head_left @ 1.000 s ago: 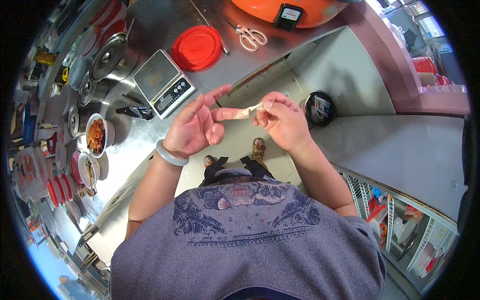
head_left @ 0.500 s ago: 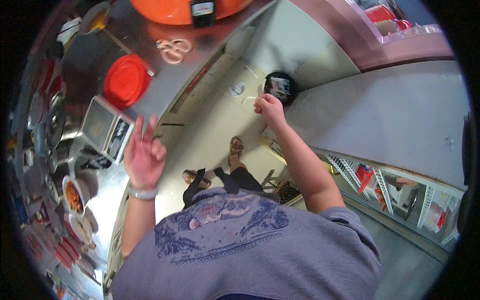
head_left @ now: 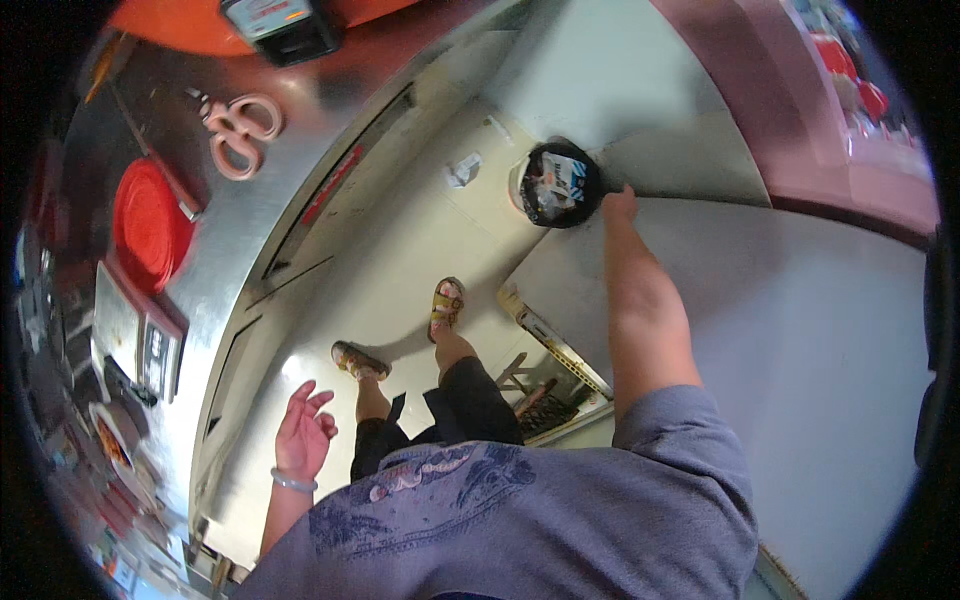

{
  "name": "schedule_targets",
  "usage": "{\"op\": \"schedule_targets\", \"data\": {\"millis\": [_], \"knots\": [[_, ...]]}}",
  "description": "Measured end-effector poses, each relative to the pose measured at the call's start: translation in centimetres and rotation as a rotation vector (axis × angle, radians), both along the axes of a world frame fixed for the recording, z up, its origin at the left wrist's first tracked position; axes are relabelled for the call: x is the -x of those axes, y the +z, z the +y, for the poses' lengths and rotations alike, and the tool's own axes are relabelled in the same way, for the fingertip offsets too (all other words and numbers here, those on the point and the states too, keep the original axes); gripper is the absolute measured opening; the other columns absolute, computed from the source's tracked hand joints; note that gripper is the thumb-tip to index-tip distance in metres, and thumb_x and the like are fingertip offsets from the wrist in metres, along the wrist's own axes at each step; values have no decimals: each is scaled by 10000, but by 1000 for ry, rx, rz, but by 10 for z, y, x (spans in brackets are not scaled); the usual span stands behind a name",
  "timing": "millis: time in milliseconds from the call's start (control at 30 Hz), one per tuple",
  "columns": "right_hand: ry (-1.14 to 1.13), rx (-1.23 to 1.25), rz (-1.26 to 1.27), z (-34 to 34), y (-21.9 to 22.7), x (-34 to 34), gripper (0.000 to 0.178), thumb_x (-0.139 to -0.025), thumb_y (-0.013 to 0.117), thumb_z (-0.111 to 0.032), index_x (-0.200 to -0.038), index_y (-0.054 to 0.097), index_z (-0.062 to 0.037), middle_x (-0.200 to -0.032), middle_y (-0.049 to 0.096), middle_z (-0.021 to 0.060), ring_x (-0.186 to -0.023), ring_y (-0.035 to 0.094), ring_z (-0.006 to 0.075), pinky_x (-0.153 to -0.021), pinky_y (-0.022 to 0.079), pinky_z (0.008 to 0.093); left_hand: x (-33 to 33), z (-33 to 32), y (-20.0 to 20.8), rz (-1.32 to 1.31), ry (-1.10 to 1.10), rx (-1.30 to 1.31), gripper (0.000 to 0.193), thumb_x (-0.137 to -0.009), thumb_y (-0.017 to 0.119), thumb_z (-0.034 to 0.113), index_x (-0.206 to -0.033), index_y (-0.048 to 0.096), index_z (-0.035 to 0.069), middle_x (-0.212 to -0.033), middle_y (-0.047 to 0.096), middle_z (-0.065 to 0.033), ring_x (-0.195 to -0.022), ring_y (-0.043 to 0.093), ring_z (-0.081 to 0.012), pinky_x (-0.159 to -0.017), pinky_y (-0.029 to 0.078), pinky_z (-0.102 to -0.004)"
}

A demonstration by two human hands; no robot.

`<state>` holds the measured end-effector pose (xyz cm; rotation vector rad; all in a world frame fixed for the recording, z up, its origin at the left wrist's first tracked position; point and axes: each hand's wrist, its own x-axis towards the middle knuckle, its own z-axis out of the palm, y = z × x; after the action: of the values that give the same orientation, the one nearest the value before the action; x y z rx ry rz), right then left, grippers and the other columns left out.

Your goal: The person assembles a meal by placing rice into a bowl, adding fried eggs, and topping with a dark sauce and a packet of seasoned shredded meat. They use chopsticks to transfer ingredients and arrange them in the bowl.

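Observation:
My left hand point(head_left: 304, 430), with a pale bangle point(head_left: 294, 481) at the wrist, hangs above the floor in front of my body. Its fingers are apart and loosely bent, with nothing in them. My right arm reaches forward over the grey-white surface. My right hand point(head_left: 619, 206) is close to the right side of a waste bin point(head_left: 601, 185) lined with a black bag. It looks closed and compact; whatever it may hold is hidden. Crumpled wrappers point(head_left: 560, 185) fill the bin.
A steel counter point(head_left: 225, 235) at left carries pink-handled scissors point(head_left: 240, 130), a red round lid point(head_left: 150, 225), a small scale point(head_left: 158, 355) and a black box point(head_left: 285, 30). Paper scraps point(head_left: 463, 170) lie on the floor. A pink ledge point(head_left: 770, 90) runs at far right.
My right hand has moved right, past the bin's opening to its right side. My left hand has drawn back and down, away from the scale. The view has shifted toward the right.

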<state>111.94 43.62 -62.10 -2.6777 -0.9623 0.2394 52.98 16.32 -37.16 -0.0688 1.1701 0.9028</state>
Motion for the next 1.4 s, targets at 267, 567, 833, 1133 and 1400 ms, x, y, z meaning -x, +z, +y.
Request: {"op": "schedule_targets", "data": {"millis": [267,567,833,1133,1400], "knots": [[484,-323,1253,-69,240,319,264,-910,468,-196,-1121,535,-52,-1049,582,133,-864,572,215,-732,493,354,53,-48,42,677,41,-62,510,-904,473,106,-1389,316,138,-1036,629,-123,-581,547,-140,-549,483,-269],[1819,-1242,897,-46,614,523,309,-871,521,-183,-1140,490,-34,-1136,518,169,-962,534,266,-805,473,381,283,-107,96,688,935,-255,478,-865,530,163,-1304,340,152,-1091,525,-65,-851,579,-221,-681,481,-364],[1715,-1453,817,-128,674,674,330,-816,603,-169,-1097,512,-24,-1131,521,153,-1011,520,274,-850,444,383,380,-100,119,413,945,-369,513,-911,455,133,-1371,247,228,-871,539,-28,-607,481,-127,-507,418,-279],[1799,76,173,-179,391,824,489,-791,635,-155,-1251,494,-65,-1413,272,239,-1275,311,429,-1049,302,459,392,-81,94,594,738,-206,507,-942,429,94,-1381,192,186,-773,620,-83,-541,553,-117,-419,399,-221],[1574,-242,95,-173,308,833,564,-855,521,-95,-1372,318,2,-1439,241,253,-1306,288,407,-1066,277,421,356,-82,94,244,539,-324,637,-923,431,188,-1440,60,162,-1031,593,-73,-647,578,-167,-523,460,-289]]}}
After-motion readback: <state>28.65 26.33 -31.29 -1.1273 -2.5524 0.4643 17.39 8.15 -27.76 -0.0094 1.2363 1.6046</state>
